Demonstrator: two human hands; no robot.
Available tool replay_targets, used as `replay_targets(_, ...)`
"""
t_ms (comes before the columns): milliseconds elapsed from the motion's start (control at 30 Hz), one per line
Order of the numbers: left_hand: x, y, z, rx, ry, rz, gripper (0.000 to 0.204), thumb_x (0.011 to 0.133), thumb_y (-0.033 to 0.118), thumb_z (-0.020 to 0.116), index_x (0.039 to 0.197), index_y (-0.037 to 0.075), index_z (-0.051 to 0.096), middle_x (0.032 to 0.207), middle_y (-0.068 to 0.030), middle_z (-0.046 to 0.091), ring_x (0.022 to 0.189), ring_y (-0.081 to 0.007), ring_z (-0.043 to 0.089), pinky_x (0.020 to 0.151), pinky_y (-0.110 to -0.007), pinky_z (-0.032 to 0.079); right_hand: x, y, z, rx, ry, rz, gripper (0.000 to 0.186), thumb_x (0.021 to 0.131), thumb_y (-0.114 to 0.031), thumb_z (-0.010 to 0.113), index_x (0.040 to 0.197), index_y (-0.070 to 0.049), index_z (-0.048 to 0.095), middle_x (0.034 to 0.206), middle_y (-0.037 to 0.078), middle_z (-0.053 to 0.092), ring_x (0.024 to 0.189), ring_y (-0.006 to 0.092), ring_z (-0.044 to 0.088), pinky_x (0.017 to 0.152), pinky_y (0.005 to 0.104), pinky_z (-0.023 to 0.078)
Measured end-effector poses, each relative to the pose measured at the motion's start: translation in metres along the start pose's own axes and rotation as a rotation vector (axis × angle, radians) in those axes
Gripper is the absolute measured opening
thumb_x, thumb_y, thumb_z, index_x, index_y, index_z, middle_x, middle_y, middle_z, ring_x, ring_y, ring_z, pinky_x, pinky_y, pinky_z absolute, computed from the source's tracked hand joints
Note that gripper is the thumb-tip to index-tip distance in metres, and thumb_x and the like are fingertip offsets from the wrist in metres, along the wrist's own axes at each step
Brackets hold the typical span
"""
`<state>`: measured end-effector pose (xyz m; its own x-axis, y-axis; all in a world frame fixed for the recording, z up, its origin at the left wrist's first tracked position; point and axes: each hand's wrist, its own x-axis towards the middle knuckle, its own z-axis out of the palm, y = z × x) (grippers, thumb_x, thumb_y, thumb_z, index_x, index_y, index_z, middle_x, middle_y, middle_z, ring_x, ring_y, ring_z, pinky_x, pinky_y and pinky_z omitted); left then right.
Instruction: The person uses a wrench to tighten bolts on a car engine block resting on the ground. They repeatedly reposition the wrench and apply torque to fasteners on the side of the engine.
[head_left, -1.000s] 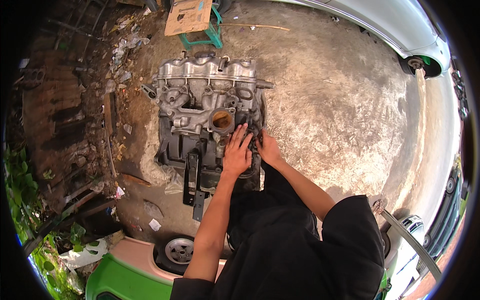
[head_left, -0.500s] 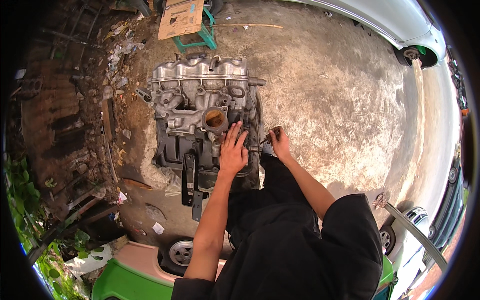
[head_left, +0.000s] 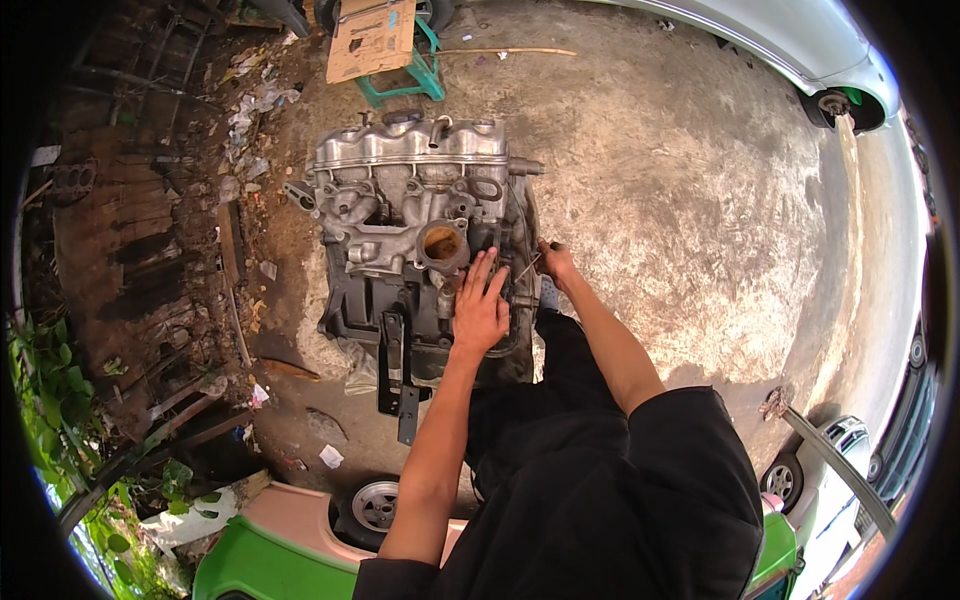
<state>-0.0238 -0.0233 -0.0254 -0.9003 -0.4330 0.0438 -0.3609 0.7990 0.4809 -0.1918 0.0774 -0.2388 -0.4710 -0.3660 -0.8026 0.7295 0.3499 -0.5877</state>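
A grey car engine block lies on the concrete ground in front of me, its silver top cover facing away. My left hand rests flat on the engine's near right side, fingers spread, just below a round rusty opening. My right hand is at the engine's right edge, closed around a thin metal tool whose tip points toward the block. A black bracket hangs off the near side.
A green stool with a cardboard sheet stands behind the engine. Scrap wood and litter lie on the left. A silver car is at the top right, a green vehicle at the bottom left.
My right hand has drawn away from my left hand to the engine's right edge and now holds a thin tool. My left hand stays pressed on the block.
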Motion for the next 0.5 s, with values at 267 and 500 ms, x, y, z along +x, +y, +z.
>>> replay_targets(267, 0.0, 0.001, 0.002, -0.074, 0.009, -0.019, 0.053, 0.079, 0.008, 0.049, 0.132, 0.012, 0.056, 0.156, -0.0099, 0.036, 0.145, -0.0316, 0.033, 0.115, -0.055, 0.026, 0.013, -0.024, 0.016, -0.472, 0.13, 0.061, 0.045, 0.092, -0.036, 0.068, 0.092, 0.009, 0.068, 0.092, 0.022, 0.07, 0.079, 0.0278, 0.071, 0.065, 0.0403, 0.057)
replay_targets(500, 0.0, 0.0, 0.002, -0.101, 0.019, -0.013, 0.054, 0.078, 0.009, 0.049, 0.132, 0.011, 0.056, 0.156, -0.0111, 0.036, 0.144, -0.0323, 0.035, 0.115, -0.055, 0.026, 0.006, -0.033, 0.048, -0.896, 0.202, -0.232, 0.048, 0.09, -0.038, 0.061, 0.098, 0.009, 0.068, 0.102, 0.03, 0.069, 0.1, 0.0429, 0.067, 0.087, 0.0476, 0.053)
